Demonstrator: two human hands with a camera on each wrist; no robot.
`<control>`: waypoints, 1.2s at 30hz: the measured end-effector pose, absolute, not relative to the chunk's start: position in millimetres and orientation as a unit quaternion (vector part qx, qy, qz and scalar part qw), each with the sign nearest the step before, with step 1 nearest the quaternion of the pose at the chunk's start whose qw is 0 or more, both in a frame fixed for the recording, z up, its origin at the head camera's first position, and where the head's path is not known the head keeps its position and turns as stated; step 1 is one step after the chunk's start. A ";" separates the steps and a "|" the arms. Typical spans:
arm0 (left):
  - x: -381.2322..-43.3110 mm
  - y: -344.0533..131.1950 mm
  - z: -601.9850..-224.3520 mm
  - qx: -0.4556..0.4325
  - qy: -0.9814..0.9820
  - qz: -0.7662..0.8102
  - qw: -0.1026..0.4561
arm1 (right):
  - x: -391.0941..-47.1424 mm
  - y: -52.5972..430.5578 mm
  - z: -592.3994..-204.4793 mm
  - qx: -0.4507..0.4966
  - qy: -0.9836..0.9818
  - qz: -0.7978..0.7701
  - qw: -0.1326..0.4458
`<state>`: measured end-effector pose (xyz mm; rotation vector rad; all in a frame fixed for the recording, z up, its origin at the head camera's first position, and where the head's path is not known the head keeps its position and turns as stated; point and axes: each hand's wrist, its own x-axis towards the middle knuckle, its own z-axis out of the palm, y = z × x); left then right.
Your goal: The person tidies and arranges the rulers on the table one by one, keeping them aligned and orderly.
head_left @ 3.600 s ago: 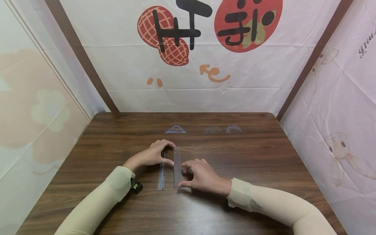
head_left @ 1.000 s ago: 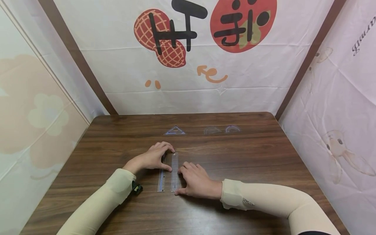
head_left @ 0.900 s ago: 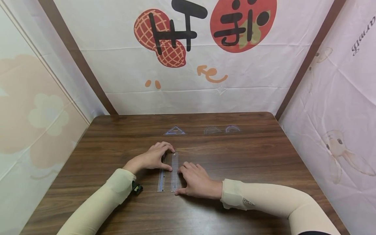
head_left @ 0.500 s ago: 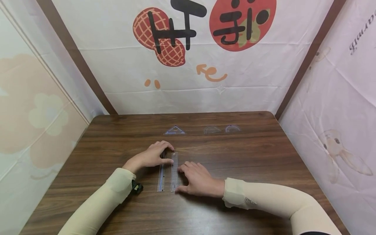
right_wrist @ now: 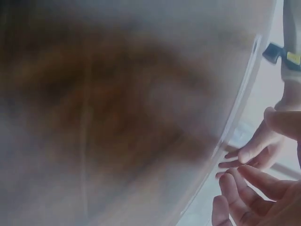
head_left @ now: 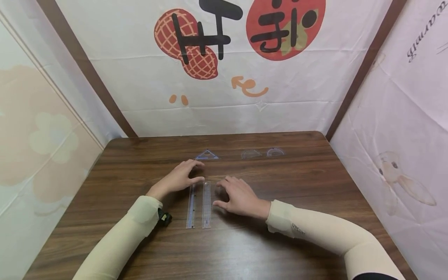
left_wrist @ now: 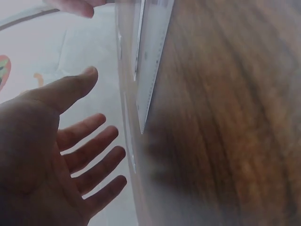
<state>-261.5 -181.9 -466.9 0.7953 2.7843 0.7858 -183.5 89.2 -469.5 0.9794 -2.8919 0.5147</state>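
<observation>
Two clear rulers lie side by side on the table, running away from me with a narrow gap between them. The left one, a blue-striped ruler (head_left: 190, 210), also shows in the left wrist view as a blue-striped ruler (left_wrist: 153, 61). To its right is the plain clear ruler (head_left: 207, 206). My left hand (head_left: 177, 177) hovers by the far ends of both rulers, thumb and fingers apart, holding nothing. My right hand (head_left: 240, 197) is just right of the plain ruler, its fingers loosely bent and free of it. In the right wrist view the right hand (right_wrist: 263, 200) holds nothing.
Along the back of the brown wooden table (head_left: 280, 241) lie a blue-marked set square (head_left: 207, 157), a clear protractor (head_left: 251, 154) and a blue-marked protractor (head_left: 275, 152). Printed cloth walls (head_left: 224, 120) stand behind and at both sides.
The plain clear ruler, earlier tilted between both hands, has come down flat beside the blue-striped one. Both hands have then let go and drawn off, moving slightly farther away from me.
</observation>
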 end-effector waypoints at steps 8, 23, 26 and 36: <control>-283.6 -184.7 -469.2 0.234 0.935 0.263 0.054 | -220.9 94.4 -471.1 0.309 -0.927 0.212 0.017; -322.0 -183.3 -473.3 0.205 0.944 0.251 0.058 | -285.6 90.2 -474.1 0.266 -0.940 0.213 0.003; -327.5 -181.0 -473.1 0.206 0.946 0.243 0.059 | -294.5 87.2 -473.6 0.258 -0.942 0.215 -0.003; -338.0 -175.9 -472.2 0.204 0.950 0.228 0.065 | -314.5 79.6 -476.4 0.239 -0.950 0.201 -0.011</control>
